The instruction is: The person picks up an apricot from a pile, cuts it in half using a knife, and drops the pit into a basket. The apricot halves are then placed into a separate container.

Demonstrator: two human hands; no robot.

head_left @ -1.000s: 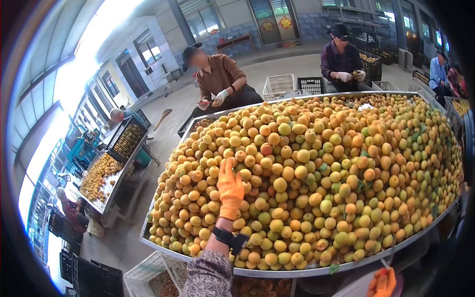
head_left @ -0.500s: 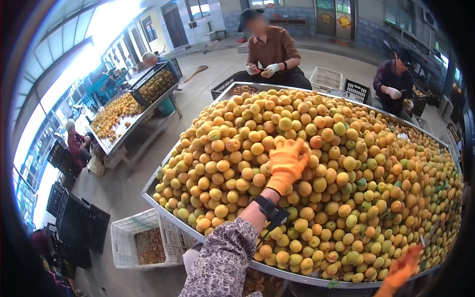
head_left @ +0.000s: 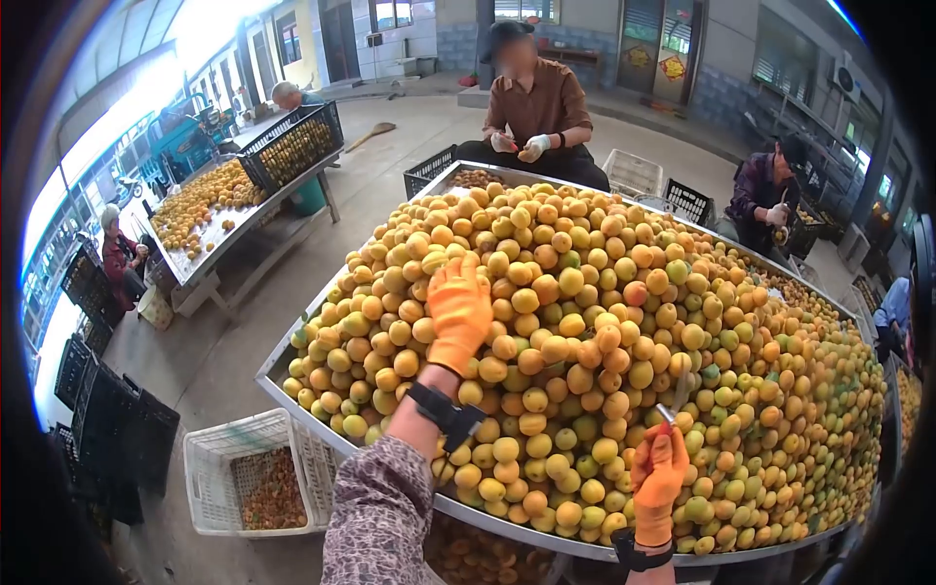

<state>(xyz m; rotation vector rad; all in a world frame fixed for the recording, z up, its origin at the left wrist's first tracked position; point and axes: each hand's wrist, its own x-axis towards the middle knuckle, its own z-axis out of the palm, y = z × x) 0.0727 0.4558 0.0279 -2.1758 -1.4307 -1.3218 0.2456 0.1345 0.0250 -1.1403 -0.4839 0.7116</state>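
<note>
A large heap of yellow-orange apricots (head_left: pixel 604 322) fills a metal-rimmed table (head_left: pixel 624 551) before me. My left hand (head_left: pixel 458 314), in an orange glove, lies on the left part of the heap with its back to me. Its fingers reach forward over the fruit, and what is under the palm is hidden. Low over the front of the heap, my right hand (head_left: pixel 659 480), gloved in orange too, is closed around a small knife (head_left: pixel 667 413). A silver collar and a thin, blurred curved blade stick up from the fist.
Across the table sits a person (head_left: pixel 536 107) in white gloves, with another person (head_left: pixel 765 195) at the right. A white crate (head_left: pixel 239 429) with brown scraps stands on the floor at left. Further back are a second fruit table (head_left: pixel 210 258) and stacked black crates (head_left: pixel 122 439).
My left hand has shifted left across the heap. My right hand has come in from the lower right edge, bringing the knife over the front fruit. The view has turned slightly.
</note>
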